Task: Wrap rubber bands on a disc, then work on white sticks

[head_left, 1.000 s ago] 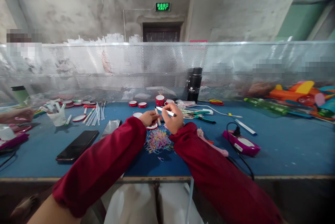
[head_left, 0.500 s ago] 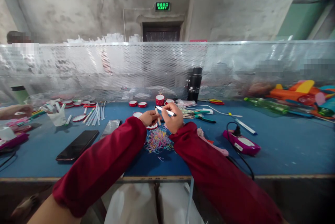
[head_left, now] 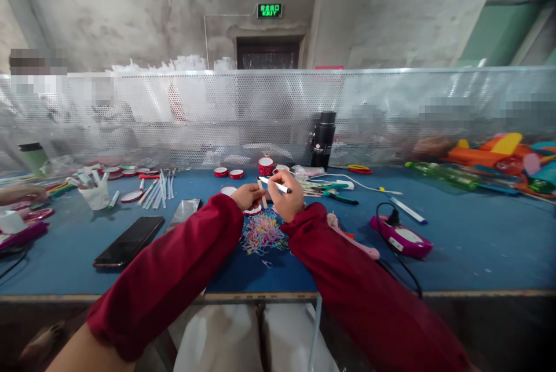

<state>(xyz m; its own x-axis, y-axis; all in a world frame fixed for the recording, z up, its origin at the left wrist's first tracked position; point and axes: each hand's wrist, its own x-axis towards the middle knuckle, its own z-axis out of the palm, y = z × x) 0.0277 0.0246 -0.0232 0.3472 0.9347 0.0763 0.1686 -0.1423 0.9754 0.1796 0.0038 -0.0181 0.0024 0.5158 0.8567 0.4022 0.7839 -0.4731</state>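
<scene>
My left hand (head_left: 248, 196) pinches a small flat wooden stick (head_left: 263, 194) upright. Closed around a white marker with black ends (head_left: 279, 185), my right hand (head_left: 289, 199) holds its tip against or very near the stick; contact is too small to tell. Below both hands lies a heap of thin pastel rubber bands (head_left: 264, 234), with one loose band (head_left: 267, 264) in front. A round red-rimmed white disc (head_left: 252, 210) shows partly behind the left hand. Further back stands a stack of red-rimmed discs (head_left: 265, 166).
Left are a black phone (head_left: 129, 241), a cup of markers (head_left: 94, 194) and glue sticks (head_left: 158, 191). Green-handled pliers (head_left: 339, 193), a black thermos (head_left: 324, 140) and a purple power strip (head_left: 402, 237) lie to the right. Another person's hand (head_left: 19, 193) is at far left.
My hands, the stick and the marker look almost unmoved. At the far left, the other person's hand has shifted left and slightly down.
</scene>
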